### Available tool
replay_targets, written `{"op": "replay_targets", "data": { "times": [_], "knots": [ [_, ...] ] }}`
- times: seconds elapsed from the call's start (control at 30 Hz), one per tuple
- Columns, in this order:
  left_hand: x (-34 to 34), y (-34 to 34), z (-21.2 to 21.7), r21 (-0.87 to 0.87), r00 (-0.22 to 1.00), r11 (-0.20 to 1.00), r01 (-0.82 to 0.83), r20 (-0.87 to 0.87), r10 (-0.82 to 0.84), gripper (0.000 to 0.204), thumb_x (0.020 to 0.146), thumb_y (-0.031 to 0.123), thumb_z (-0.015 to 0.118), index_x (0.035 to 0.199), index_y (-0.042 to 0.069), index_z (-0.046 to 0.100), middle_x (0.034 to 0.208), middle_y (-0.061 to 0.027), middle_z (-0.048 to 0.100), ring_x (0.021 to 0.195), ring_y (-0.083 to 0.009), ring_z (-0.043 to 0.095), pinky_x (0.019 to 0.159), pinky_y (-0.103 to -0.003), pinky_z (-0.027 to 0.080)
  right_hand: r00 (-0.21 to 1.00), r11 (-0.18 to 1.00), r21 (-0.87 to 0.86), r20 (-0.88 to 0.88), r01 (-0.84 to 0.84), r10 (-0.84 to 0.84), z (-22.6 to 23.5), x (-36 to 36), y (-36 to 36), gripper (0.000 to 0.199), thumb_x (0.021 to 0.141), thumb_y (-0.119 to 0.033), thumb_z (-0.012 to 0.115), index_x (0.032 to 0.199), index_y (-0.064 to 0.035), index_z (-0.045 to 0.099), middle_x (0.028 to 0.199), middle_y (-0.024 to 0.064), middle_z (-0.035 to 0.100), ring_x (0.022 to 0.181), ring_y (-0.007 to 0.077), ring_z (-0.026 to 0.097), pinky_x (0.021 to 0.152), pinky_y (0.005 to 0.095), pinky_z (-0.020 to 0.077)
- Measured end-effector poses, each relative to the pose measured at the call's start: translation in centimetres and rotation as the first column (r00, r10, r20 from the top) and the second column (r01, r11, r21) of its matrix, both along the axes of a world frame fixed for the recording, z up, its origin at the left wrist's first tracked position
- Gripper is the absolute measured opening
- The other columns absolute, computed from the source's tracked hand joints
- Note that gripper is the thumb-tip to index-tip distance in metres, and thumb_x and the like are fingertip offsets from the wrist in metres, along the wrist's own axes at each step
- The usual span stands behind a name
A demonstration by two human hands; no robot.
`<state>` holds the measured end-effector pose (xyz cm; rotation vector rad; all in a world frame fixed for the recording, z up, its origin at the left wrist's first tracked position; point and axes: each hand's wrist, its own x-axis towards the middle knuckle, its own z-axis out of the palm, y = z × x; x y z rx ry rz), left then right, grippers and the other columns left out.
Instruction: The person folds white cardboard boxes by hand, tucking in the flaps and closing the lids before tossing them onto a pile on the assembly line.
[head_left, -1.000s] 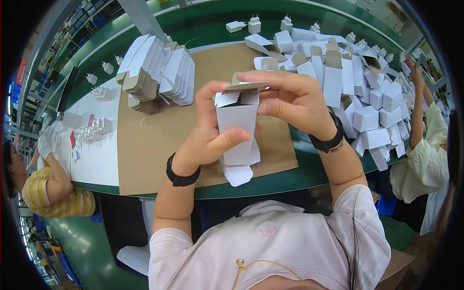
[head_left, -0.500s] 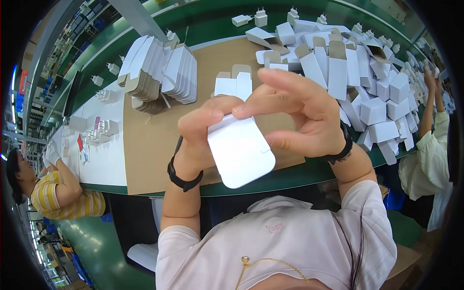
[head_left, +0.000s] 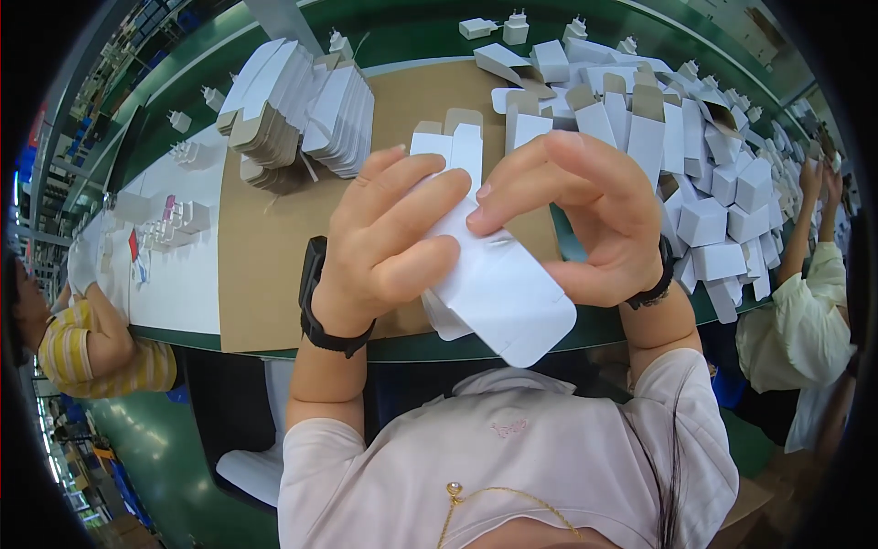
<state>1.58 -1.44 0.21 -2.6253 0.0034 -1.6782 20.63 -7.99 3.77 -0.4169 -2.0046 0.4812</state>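
Both of my hands are raised over the near edge of the work table around a white folding carton (head_left: 512, 293) with rounded end flaps. My left hand (head_left: 384, 242) grips its left side with curled fingers. A second white panel shows beneath, near the left fingertips; whether it belongs to the same carton I cannot tell. My right hand (head_left: 585, 220) is bent round the other side, fingertips on the upper face and thumb at the right edge. Just beyond, another flat white carton (head_left: 466, 142) with tan flaps lies on a brown cardboard sheet (head_left: 274, 274).
Stacks of flat cartons (head_left: 334, 119) stand at the back left. Heaped white boxes (head_left: 704, 220) cover the right side. White plug chargers (head_left: 515, 29) line the far edge. A co-worker in yellow stripes (head_left: 87, 352) sits left; another person's sleeve (head_left: 805, 320) shows right.
The carton has turned, its lower end swinging right, and a second panel now shows beneath it. My left hand has spread its fingers over the carton; the right has shifted slightly right.
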Motion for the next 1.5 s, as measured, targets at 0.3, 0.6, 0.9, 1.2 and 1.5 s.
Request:
{"op": "replay_targets", "data": {
  "times": [0.3, 0.6, 0.9, 1.2, 1.5],
  "knots": [
    [-0.3, 0.0, 0.1, -0.044, 1.000, 0.999, 0.022, -0.004, -0.023, 0.040, 0.064, 0.010, 0.067, 0.093, 0.016, 0.040, 0.097, -0.0101, 0.060, 0.081, -0.0281, 0.059, 0.073, -0.040, 0.049, 0.964, 0.948, 0.218, 0.075, 0.232, -0.254, 0.8, -0.2, -0.6, 0.031, 0.064, -0.005, 0.072, 0.094, -0.0044, 0.061, 0.087, 0.0122, 0.063, 0.080, 0.0279, 0.057, 0.071, 0.0346, 0.0453],
    [-0.2, -2.4, -0.8, -0.817, 0.914, 0.515, 0.260, 0.037, -0.403, 0.075, 0.065, 0.024, 0.079, 0.123, 0.007, 0.034, 0.097, -0.0124, 0.059, 0.084, -0.0224, 0.059, 0.072, -0.030, 0.047, 0.852, 0.856, 0.118, 0.096, 0.503, -0.514, 0.2, 0.8, -0.3, 0.018, 0.066, 0.001, 0.067, 0.084, 0.0004, 0.064, 0.078, 0.0101, 0.062, 0.071, 0.0230, 0.058, 0.065, 0.0287, 0.0469],
    [0.2, -1.8, -1.2, -0.945, 0.804, -0.022, 0.326, 0.290, -0.519, 0.092, 0.068, 0.047, 0.073, 0.133, 0.008, 0.019, 0.107, -0.0107, 0.053, 0.095, -0.0184, 0.055, 0.078, -0.031, 0.046, 0.903, 0.769, -0.638, -0.306, 0.041, -0.302, -0.8, 0.6, -0.5, 0.022, 0.079, -0.006, 0.065, 0.099, 0.0017, 0.057, 0.090, 0.0058, 0.061, 0.082, 0.0115, 0.058, 0.072, 0.0244, 0.0482],
    [0.0, -1.8, -0.6, -0.818, 0.651, -0.463, 0.342, 0.562, -0.511, 0.077, 0.080, 0.048, 0.059, 0.136, 0.017, 0.016, 0.096, -0.0166, 0.055, 0.072, -0.0244, 0.063, 0.061, -0.036, 0.053, 0.942, 0.876, -0.429, -0.140, 0.220, -0.305, -0.9, 1.3, -0.2, 0.026, 0.079, -0.002, 0.063, 0.104, 0.0038, 0.058, 0.094, 0.0096, 0.061, 0.090, 0.0151, 0.056, 0.077, 0.0273, 0.0465],
    [0.4, -2.0, -0.4, -0.878, 0.705, -0.316, 0.359, 0.477, -0.525, 0.068, 0.082, 0.033, 0.062, 0.131, 0.017, 0.017, 0.099, -0.0142, 0.054, 0.076, -0.0219, 0.062, 0.063, -0.035, 0.054, 0.986, 0.982, -0.109, 0.072, 0.155, -0.148, -0.1, 1.2, 0.3, 0.026, 0.080, -0.012, 0.064, 0.104, -0.0011, 0.064, 0.109, 0.0161, 0.060, 0.093, 0.0238, 0.056, 0.082, 0.0323, 0.0428]
  ]
}}
